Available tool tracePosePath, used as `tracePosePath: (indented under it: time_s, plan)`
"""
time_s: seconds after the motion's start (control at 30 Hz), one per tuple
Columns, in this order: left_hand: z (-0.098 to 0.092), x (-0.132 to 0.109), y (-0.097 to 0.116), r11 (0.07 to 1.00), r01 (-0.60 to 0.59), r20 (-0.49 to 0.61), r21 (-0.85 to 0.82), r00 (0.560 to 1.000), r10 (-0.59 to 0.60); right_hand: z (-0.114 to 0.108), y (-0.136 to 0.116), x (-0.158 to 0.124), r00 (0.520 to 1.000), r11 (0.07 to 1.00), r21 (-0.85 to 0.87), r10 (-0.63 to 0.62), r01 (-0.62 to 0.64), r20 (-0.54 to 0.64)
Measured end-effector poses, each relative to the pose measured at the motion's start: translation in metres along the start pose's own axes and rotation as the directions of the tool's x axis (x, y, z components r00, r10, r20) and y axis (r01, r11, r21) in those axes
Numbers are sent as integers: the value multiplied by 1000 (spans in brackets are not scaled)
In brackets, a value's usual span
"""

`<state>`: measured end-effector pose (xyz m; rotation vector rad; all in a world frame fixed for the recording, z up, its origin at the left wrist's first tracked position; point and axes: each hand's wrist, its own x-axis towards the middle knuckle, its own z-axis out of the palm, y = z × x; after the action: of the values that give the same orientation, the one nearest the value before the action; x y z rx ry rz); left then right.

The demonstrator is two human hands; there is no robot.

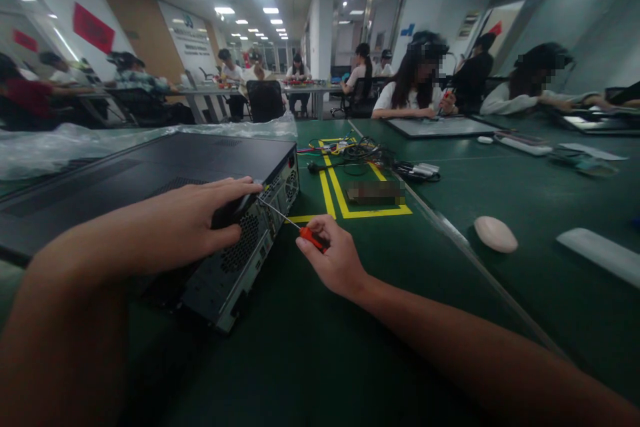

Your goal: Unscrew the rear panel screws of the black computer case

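Screwdriver (pixel 311 237) is clamped in your right grip (pixel 336 259), reaching leftward to the rear edge of the computer case (pixel 200 157). Your left grip (pixel 215 207) lies over that edge; whether it clamps anything there, I cannot tell. Beyond your right grip, tangled cables (pixel 371 153) lie on the green table (pixel 425 253).

Left hand (pixel 203 215) on a computer case (pixel 220 155), red-handled screwdriver (pixel 311 236) in right hand (pixel 339 259)
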<state>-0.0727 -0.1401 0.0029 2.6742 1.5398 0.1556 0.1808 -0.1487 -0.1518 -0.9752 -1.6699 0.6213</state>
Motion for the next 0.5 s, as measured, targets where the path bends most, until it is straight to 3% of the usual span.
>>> tracePosePath:
  time_s: [0.5]
  plan:
    - [1,1,-2,1000,3,13,11,1000,-3,-1,-2,0,1000,1000,2,4,-4,0]
